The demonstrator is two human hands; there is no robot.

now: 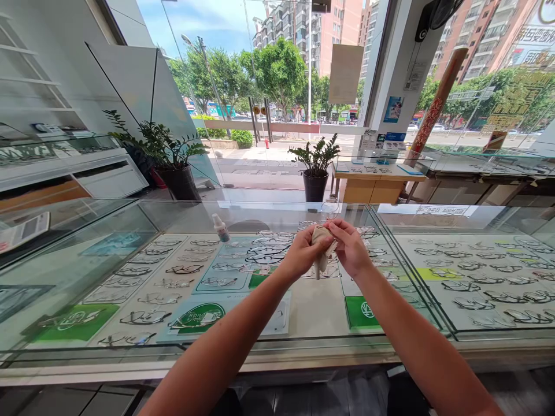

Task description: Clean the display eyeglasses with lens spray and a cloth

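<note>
My left hand (302, 253) and my right hand (349, 248) meet above the glass display counter (277, 346). Both are closed around a small beige cloth (321, 254) that hangs down between them. A thin pair of glasses seems to sit inside the cloth, but I cannot make it out clearly. A small white spray bottle (221, 227) stands on the glass to the left of my hands.
Under the glass lie several rows of eyeglass frames (182, 269) on green and white mats. A second case (485, 271) adjoins on the right. Two potted plants (315, 167) stand by the window. A calculator (23, 230) lies at far left.
</note>
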